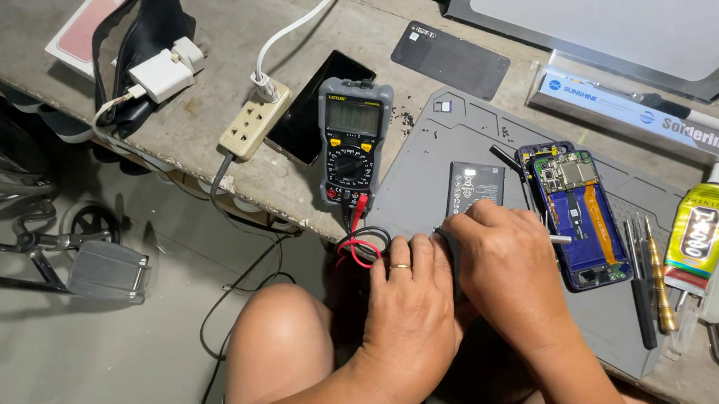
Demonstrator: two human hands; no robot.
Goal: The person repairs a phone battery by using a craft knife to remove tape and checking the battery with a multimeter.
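Battery (475, 188), a flat dark cell, lies on the grey repair mat (432, 148) near the front edge of the worktop (220, 20), just left of the opened phone (576, 215) with its board exposed. Both hands meet just below the cell. The left hand (407, 304), ring on one finger, is curled with fingers bent down at the mat's edge; what it grips is hidden. The right hand (508, 265) is also closed, fingertips pinched close to the battery's lower edge; whether it holds a probe or a small tool cannot be told.

The multimeter (351, 141) stands just left of the mat, its red and black leads (360, 245) coiled beside the left hand.

Risks noted: the leads hang over the worktop edge and could snag on a wrist, dragging the meter. A metal tip slipping across the cell's contacts could short it. The screwdrivers (652, 281) and glue tube (701, 233) lie close on the right, where a sweep of the forearm could knock them onto the open phone. The power strip (255, 121) sits near the edge with cables trailing down.
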